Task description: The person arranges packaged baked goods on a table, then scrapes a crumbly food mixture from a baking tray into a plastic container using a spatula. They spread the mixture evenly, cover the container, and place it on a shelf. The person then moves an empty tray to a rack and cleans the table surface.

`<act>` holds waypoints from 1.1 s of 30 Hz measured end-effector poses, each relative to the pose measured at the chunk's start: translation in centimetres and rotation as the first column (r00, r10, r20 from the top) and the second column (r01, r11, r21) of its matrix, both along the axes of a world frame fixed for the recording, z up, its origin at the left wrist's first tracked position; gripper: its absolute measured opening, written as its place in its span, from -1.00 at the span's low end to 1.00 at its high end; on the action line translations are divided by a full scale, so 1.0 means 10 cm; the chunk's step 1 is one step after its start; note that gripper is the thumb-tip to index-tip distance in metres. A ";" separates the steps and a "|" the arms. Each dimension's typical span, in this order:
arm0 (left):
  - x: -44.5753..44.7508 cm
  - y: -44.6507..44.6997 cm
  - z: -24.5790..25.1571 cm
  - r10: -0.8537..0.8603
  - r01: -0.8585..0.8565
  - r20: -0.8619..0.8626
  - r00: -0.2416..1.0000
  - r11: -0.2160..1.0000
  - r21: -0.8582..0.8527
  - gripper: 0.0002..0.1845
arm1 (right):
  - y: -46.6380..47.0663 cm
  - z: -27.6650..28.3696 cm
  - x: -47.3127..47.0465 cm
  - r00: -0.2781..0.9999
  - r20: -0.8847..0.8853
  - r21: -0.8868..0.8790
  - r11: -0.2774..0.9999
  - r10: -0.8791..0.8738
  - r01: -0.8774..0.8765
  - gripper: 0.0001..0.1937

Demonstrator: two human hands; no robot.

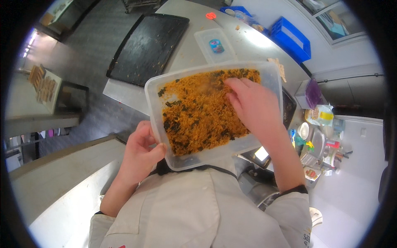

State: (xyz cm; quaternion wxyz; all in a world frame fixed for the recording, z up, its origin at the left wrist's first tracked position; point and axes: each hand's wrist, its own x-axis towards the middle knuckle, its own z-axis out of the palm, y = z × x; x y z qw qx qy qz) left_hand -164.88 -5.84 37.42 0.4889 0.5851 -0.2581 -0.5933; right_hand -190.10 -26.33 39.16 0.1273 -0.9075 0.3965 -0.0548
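A translucent plastic tub (pixel 186 164) lies tilted before my body, near the edge of a metal table. Inside it spreads a layer of orange-brown shredded food (pixel 198 114), mixed with dark green flakes. My left hand (pixel 144 153) grips the tub's left wall, thumb at the rim. My right hand (pixel 256 105) reaches into the tub from the right, its fingertips in the shreds near the far right corner. Whether those fingers hold any shreds cannot be seen. Beyond the tub, a translucent lid (pixel 228 53) with a blue label lies on the table.
A black baking tray (pixel 149 46) rests at the table's far left. Orange-handled scissors (pixel 211 16) and a blue plastic basket (pixel 290 40) are farther back. To the right stand a purple-lidded container (pixel 312 93), packets and bottles. A pale ledge (pixel 65 176) runs along the left.
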 end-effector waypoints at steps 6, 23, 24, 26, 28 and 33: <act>0.00 -0.03 0.07 -0.031 0.031 0.028 0.999 0.999 0.025 -0.74 | -0.11 0.02 0.07 0.989 -0.138 -0.023 0.998 0.057 -0.060 -0.78; 0.02 -0.02 0.06 -0.068 0.073 0.085 0.994 0.996 -0.048 -0.78 | -0.18 -0.06 0.21 0.984 -0.134 -0.059 0.990 0.120 -0.128 -0.79; 0.02 -0.02 0.07 -0.064 0.068 0.083 0.995 0.996 -0.052 -0.78 | -0.18 -0.05 0.19 0.979 -0.159 -0.045 0.990 0.125 -0.133 -0.79; 0.00 -0.02 0.08 -0.052 0.056 0.077 0.996 0.997 -0.049 -0.78 | -0.19 -0.03 0.16 0.982 -0.132 -0.039 0.989 0.136 -0.143 -0.80; 0.00 -0.01 0.08 -0.044 0.049 0.092 0.995 0.997 -0.055 -0.79 | -0.18 -0.02 0.12 0.988 -0.026 -0.044 0.987 0.153 -0.154 -0.83; 0.01 0.00 0.09 -0.051 0.055 0.093 0.994 0.998 -0.039 -0.78 | -0.15 0.02 0.04 0.989 0.075 -0.024 0.992 0.129 -0.128 -0.89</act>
